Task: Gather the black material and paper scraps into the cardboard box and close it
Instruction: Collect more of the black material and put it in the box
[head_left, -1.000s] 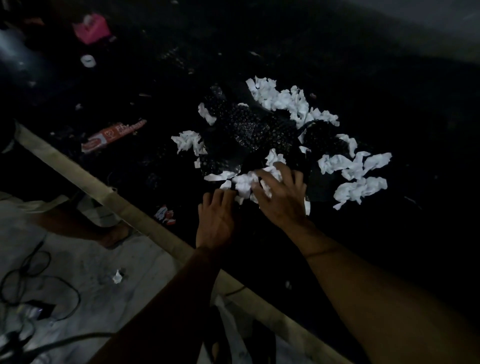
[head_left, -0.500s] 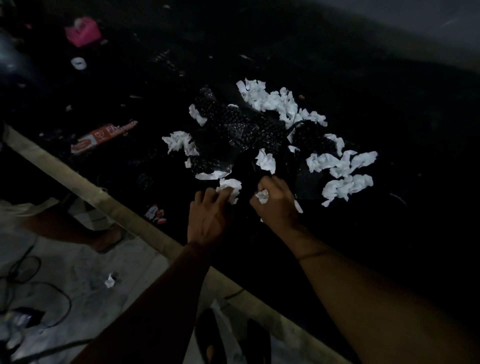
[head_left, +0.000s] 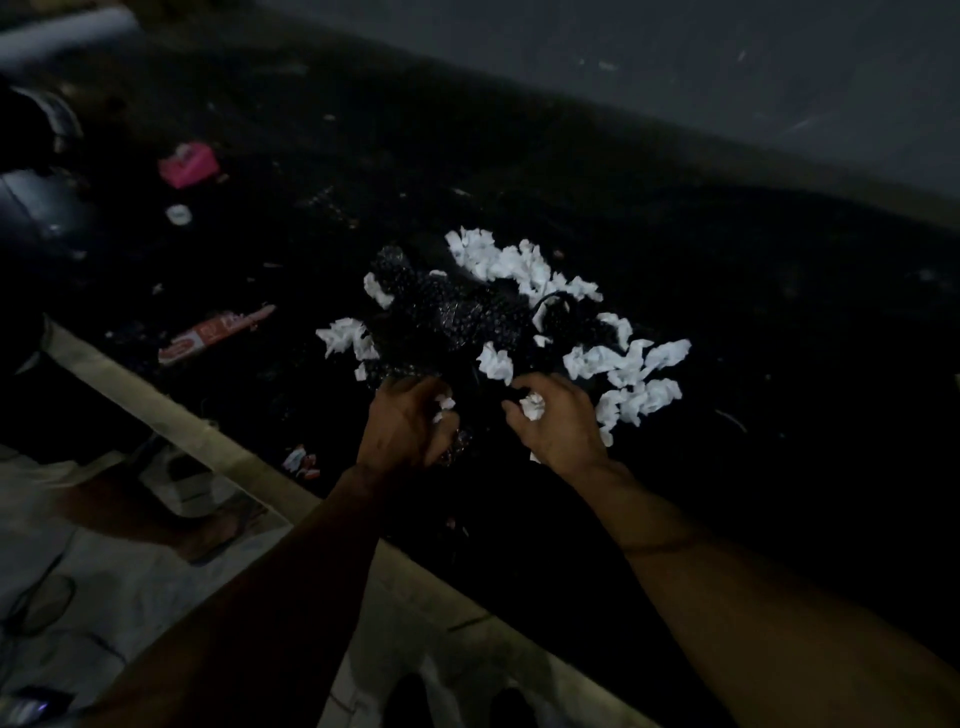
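Watching the head feed in poor light, I see both hands low over a dark surface (head_left: 727, 374). The left hand (head_left: 405, 423) has its fingers curled in round a small white scrap (head_left: 444, 404). A fold of dark stuff lies under its fingertips, but the murk keeps me from saying whether it grips that too. The right hand (head_left: 558, 423), just beside it, pinches a crumpled wad (head_left: 531, 406) between its thumb and curled fingers. The black material (head_left: 457, 317), bumpy and faintly glinting, spreads just beyond both hands' fingertips; I cannot tell whether it touches them. One loose piece (head_left: 496, 364) sits on it between the two hands, just past the knuckles. The rest of the paper scraps (head_left: 511, 265) ring the material. There is a long drift on its far side, well beyond the right hand. A cluster (head_left: 631, 364) lies near that hand's outer side, its closest bits just beside the hand's edge. A small clump (head_left: 343, 335) lies beyond and outward of the left hand. Farther out past the left hand are a red-and-white packet (head_left: 218, 332), a pink object (head_left: 188, 164) and a small white ring (head_left: 178, 214). A torn wrapper (head_left: 301, 461) lies near the left wrist, by the pale ledge (head_left: 171, 415) that borders the dark surface.
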